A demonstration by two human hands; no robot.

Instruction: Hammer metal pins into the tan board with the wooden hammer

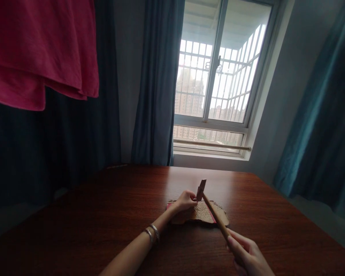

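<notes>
On a dark wooden table (109, 214) lies a flat tan leather-like piece (202, 214), dotted with small holes, with a pink layer (169, 206) showing at its left edge. My left hand (186, 200) rests on that piece, fingers pinched around something small that I cannot make out, right beside the hammer's head. My right hand (247, 255) is closed around the wooden handle of a small hammer (211, 209). The hammer's metal head (201, 189) stands just above the piece, next to my left fingertips. Two bangles (152, 232) circle my left wrist.
A window (218, 76) with a metal grille faces me, flanked by blue curtains (156, 84). A red cloth (43, 50) hangs at the upper left. The table's right edge runs near a teal curtain (322, 126).
</notes>
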